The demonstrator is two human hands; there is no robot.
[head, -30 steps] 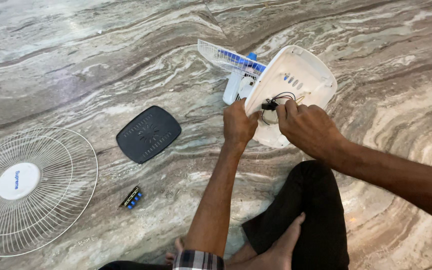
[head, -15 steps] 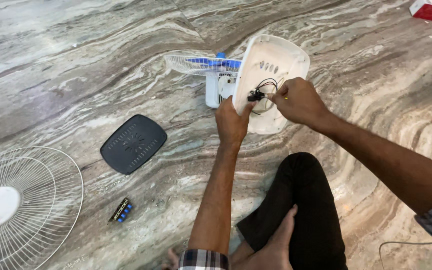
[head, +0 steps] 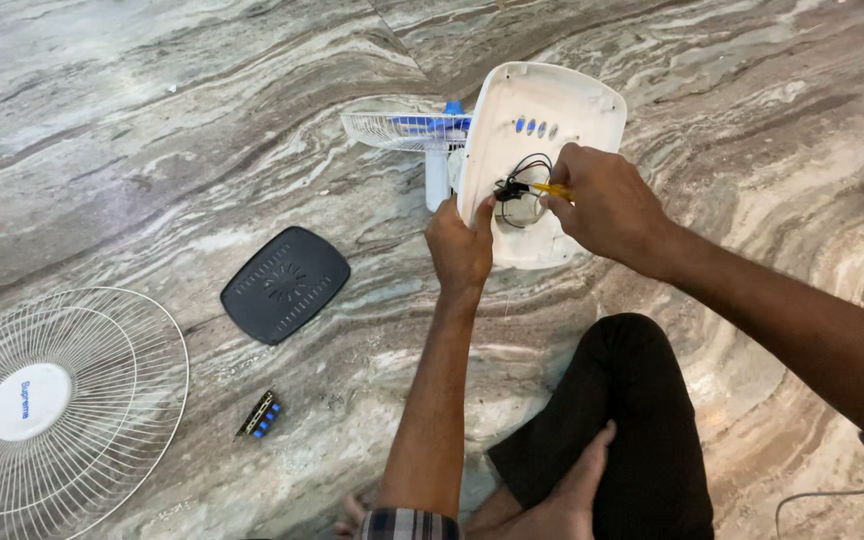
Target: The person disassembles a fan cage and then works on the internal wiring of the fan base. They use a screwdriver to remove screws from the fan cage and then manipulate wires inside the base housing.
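A white fan base [head: 542, 115] lies tipped on its side on the marble floor, its hollow underside facing me, with black wires [head: 524, 175] inside. My left hand [head: 460, 250] grips the base's left edge. My right hand [head: 607, 205] holds a thin yellow-tipped tool [head: 549, 188] pointed at the black part where the wires meet. Behind the base lies the fan's rear guard with blue blades [head: 407, 127].
A black oval base cover [head: 285, 284] lies on the floor to the left. A white front fan grille [head: 52, 400] rests at the far left. A small black switch block with blue buttons [head: 259, 414] lies near it. My black-trousered knee [head: 632, 400] is below the hands.
The view has shifted, so the fan base sits more to the centre. My right hand has moved from the wires to holding the yellow-tipped tool against them; the left hand keeps its grip.
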